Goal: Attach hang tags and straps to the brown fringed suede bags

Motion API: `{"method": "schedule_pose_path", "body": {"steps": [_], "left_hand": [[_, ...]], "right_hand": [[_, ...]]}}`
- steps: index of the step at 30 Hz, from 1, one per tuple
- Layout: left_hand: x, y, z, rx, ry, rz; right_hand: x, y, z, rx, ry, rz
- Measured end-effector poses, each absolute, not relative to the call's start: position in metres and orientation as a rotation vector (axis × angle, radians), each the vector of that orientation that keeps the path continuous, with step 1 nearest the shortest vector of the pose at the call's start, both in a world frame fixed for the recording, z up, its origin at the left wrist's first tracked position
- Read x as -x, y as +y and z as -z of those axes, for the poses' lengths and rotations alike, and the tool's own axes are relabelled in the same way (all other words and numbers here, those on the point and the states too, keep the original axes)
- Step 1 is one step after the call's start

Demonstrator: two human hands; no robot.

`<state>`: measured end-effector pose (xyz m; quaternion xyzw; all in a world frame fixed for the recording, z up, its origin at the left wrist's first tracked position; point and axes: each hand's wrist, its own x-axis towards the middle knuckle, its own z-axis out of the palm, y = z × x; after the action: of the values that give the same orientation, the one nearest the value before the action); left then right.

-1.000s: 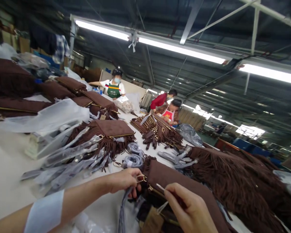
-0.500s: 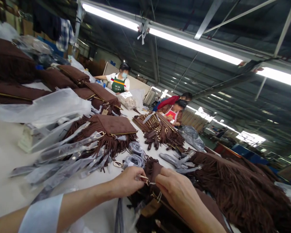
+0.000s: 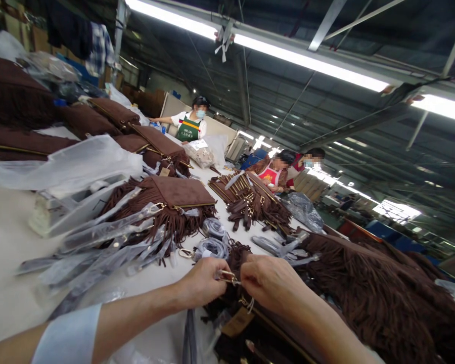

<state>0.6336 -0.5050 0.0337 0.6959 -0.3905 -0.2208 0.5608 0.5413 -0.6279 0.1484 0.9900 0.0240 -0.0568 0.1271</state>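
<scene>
A long white work table (image 3: 7,263) runs away from the viewer, strewn with brown fringed bags. At about 7 o'clock the person's left forearm, in a pale sleeve guard (image 3: 66,336), reaches in; the left hand (image 3: 200,282) is closed in a pinch on a small gold clasp (image 3: 227,276) at the corner of the nearest brown fringed bag (image 3: 258,328). Compared with a second ago, the right hand (image 3: 275,283), which then hovered lower at 5 o'clock holding a thin white tag string, has risen to meet the left, so both sets of fingertips now crowd the same clasp, which suggests close fitting work at that hardware. The right hand is curled shut, though what its fingers grip is hidden behind them. The bag lies directly beneath and to the 4 o'clock side of both hands, a cardboard hang tag (image 3: 237,321) dangling just under the right. Toward 12 o'clock, three co-workers stand at the table's far end.
</scene>
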Motion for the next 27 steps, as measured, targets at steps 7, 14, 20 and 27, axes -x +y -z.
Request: {"method": "schedule_pose_path", "body": {"steps": [7,14,20,27], "left_hand": [[-0.633,-0.506,-0.031,-1.564,-0.902,0.571],[-0.633,-0.511,-0.03,-1.391,-0.736,0.785],[-0.639,-0.505,-0.039,-1.142,-0.43,1.261],[-0.651,-0.512,-0.018,-0.879,-0.326,1.447]], "right_hand": [[-0.553,-0.628,-0.152,-2.957,-0.037,0.25],[-0.554,-0.626,-0.148,-2.945,-0.011,0.274],[-0.555,-0.62,-0.142,-2.843,-0.037,0.263],[-0.555,-0.619,-0.141,-2.834,-0.055,0.258]]}}
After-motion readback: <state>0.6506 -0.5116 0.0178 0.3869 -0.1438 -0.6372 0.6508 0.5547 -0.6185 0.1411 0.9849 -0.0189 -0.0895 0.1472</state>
